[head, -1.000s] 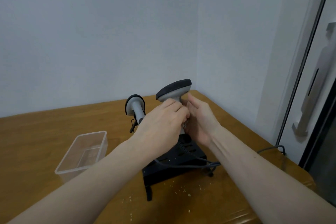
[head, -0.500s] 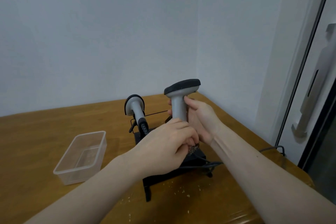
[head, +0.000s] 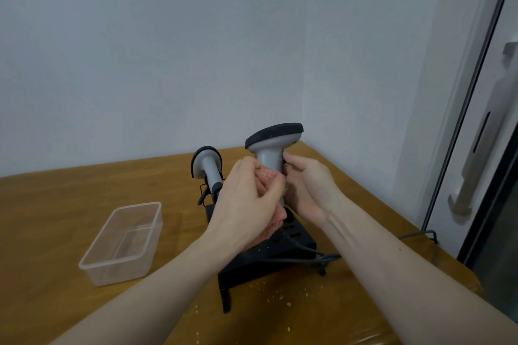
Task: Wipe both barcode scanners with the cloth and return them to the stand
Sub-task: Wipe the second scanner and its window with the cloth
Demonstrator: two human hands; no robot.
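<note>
Scanner (head: pixel 273 148) upright above the black stand (head: pixel 266 258), gripped and wiped.
Right hand (head: pixel 307 190) curls round its grey handle; left hand (head: pixel 246 202) presses a bunched pink cloth (head: pixel 267 179) against it. Second scanner (head: pixel 207 166) sits in the stand on the tabletop (head: pixel 56 204).

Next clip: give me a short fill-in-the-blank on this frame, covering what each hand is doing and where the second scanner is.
1. The left hand presses a pink ____ against the held scanner's handle.
2. The right hand grips the handle of the raised barcode scanner, whose dark head points ____.
3. The other barcode scanner sits in the black ____.
4. The clear plastic container lies to the ____ of the stand.

Missing words: cloth; up; stand; left
</note>
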